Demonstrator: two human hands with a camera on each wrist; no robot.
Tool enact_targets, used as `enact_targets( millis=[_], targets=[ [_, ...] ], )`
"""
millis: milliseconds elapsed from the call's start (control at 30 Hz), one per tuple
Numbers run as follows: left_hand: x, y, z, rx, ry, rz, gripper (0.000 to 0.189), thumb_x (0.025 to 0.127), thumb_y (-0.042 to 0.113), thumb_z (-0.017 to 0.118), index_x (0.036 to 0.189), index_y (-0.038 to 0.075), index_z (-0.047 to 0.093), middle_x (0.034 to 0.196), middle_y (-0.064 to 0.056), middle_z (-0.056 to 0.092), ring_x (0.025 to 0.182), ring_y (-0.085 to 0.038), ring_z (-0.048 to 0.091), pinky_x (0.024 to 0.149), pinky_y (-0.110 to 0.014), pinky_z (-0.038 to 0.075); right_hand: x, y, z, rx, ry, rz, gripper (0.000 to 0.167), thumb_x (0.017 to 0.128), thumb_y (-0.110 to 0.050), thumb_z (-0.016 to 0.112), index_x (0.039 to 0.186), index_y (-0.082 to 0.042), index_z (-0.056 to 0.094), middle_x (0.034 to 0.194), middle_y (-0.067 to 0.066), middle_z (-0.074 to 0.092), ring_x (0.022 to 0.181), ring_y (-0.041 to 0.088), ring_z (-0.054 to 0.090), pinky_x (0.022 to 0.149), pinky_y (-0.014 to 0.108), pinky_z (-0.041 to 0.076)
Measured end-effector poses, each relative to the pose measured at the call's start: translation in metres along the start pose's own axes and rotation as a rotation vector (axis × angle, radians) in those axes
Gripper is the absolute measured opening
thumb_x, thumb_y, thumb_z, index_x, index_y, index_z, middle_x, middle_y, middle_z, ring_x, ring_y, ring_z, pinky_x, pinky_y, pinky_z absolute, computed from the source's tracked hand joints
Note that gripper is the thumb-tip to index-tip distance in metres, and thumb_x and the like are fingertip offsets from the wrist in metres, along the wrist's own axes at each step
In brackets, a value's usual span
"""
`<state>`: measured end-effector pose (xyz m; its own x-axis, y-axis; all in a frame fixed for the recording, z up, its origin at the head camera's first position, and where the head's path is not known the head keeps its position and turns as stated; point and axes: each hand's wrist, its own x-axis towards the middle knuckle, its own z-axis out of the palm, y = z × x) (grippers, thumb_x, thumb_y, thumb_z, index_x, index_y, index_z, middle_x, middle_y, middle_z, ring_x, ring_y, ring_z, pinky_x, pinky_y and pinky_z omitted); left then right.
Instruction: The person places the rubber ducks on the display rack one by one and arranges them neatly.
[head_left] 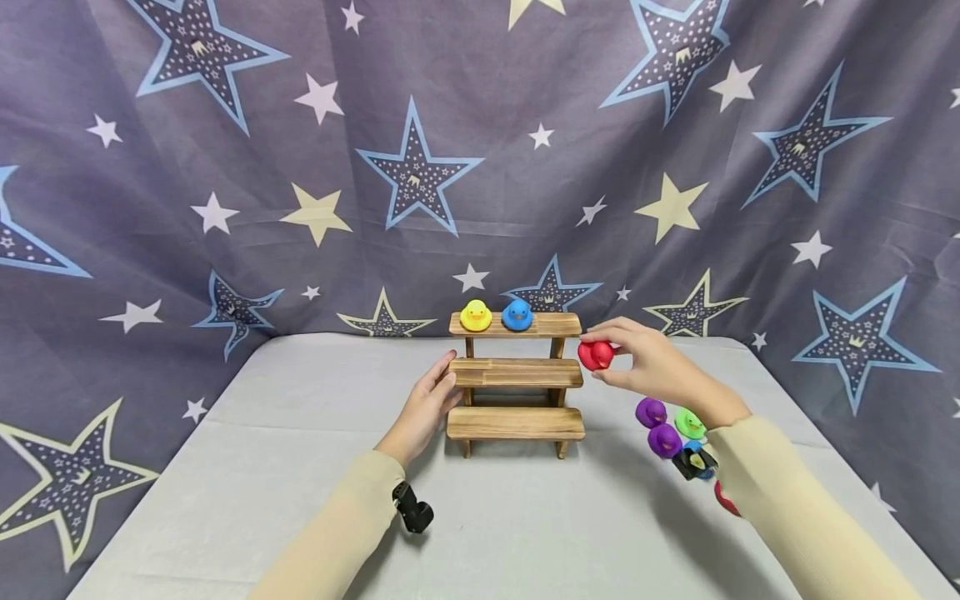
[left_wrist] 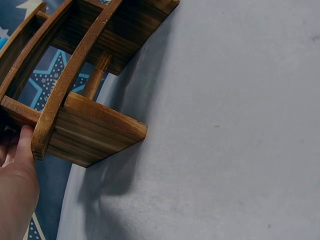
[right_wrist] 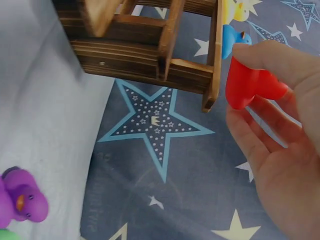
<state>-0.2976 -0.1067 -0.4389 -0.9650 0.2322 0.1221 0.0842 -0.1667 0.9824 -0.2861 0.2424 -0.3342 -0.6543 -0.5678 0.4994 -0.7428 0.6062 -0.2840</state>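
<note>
A three-step wooden shelf (head_left: pixel 517 372) stands on the table, with a yellow rubber duck (head_left: pixel 476 317) and a blue rubber duck (head_left: pixel 517 316) side by side on its top step. At the left end of the middle step, my left hand (head_left: pixel 423 410) grips the shelf, thumb in front; its other fingers are partly hidden. My right hand (head_left: pixel 652 363) pinches a red rubber duck (head_left: pixel 596 356) between thumb and fingers. That duck is in the air just right of the shelf, near the top step's end in the right wrist view.
Right of the shelf lie purple ducks (head_left: pixel 664 441), a green duck (head_left: pixel 689 423), something blue and a red piece (head_left: pixel 726 500), partly hidden by the right sleeve and its black wrist camera (head_left: pixel 692 463). A star-patterned curtain (head_left: pixel 480 167) hangs behind the table (head_left: pixel 300 500).
</note>
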Motion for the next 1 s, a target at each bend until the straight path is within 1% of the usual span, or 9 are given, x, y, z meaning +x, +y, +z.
enact_targets(
  millis=[233, 367, 533, 667, 800, 1000],
  targets=[
    [-0.001, 0.001, 0.0, 0.005, 0.007, -0.008, 0.054, 0.11, 0.013, 0.038, 0.16, 0.004, 0.019, 0.165, -0.015, 0.013, 0.15, -0.03, 0.019, 0.119, -0.044, 0.032, 0.019, 0.0, 0.001, 0.021, 0.001, 0.006, 0.048, 0.077, -0.004, 0.083, 0.123, -0.004, 0.07, 0.122, 0.008, 0.065, 0.103, 0.021, 0.063, 0.084, 0.041, 0.058],
    [-0.001, 0.001, 0.0, 0.003, 0.005, -0.001, 0.054, 0.11, 0.013, 0.037, 0.16, 0.003, 0.019, 0.165, -0.016, 0.013, 0.15, -0.03, 0.019, 0.119, -0.043, 0.032, 0.028, 0.003, 0.005, 0.039, 0.006, 0.015, 0.048, 0.078, -0.005, 0.083, 0.123, -0.004, 0.069, 0.122, 0.01, 0.064, 0.104, 0.023, 0.064, 0.087, 0.041, 0.06],
    [-0.001, 0.001, 0.0, -0.003, 0.003, -0.001, 0.054, 0.11, 0.013, 0.037, 0.16, 0.004, 0.019, 0.166, -0.016, 0.011, 0.15, -0.03, 0.018, 0.119, -0.044, 0.032, 0.036, 0.005, 0.009, 0.101, 0.02, 0.034, 0.048, 0.078, -0.003, 0.083, 0.123, -0.003, 0.069, 0.122, 0.013, 0.064, 0.106, 0.027, 0.063, 0.091, 0.044, 0.06],
    [-0.001, 0.001, 0.001, -0.005, 0.004, -0.003, 0.053, 0.11, 0.013, 0.036, 0.159, 0.003, 0.018, 0.166, -0.017, 0.011, 0.15, -0.031, 0.018, 0.12, -0.045, 0.031, 0.041, 0.005, 0.012, 0.165, 0.008, 0.081, 0.048, 0.079, -0.001, 0.082, 0.125, -0.003, 0.068, 0.124, 0.015, 0.062, 0.11, 0.029, 0.063, 0.094, 0.043, 0.058],
    [-0.001, 0.001, 0.001, -0.007, 0.004, -0.002, 0.053, 0.11, 0.012, 0.036, 0.159, 0.002, 0.018, 0.165, -0.018, 0.011, 0.15, -0.032, 0.018, 0.119, -0.045, 0.031, 0.047, 0.006, 0.015, 0.216, -0.02, 0.144, 0.048, 0.081, 0.0, 0.08, 0.127, -0.002, 0.067, 0.125, 0.018, 0.059, 0.109, 0.032, 0.064, 0.094, 0.044, 0.058],
    [-0.001, 0.002, 0.002, -0.009, 0.011, 0.003, 0.053, 0.11, 0.01, 0.036, 0.159, 0.001, 0.018, 0.165, -0.019, 0.012, 0.149, -0.033, 0.02, 0.119, -0.045, 0.032, 0.058, 0.011, 0.018, 0.183, -0.056, 0.188, 0.049, 0.083, -0.005, 0.08, 0.129, -0.004, 0.066, 0.126, 0.018, 0.059, 0.107, 0.031, 0.064, 0.092, 0.045, 0.059]
  ],
)
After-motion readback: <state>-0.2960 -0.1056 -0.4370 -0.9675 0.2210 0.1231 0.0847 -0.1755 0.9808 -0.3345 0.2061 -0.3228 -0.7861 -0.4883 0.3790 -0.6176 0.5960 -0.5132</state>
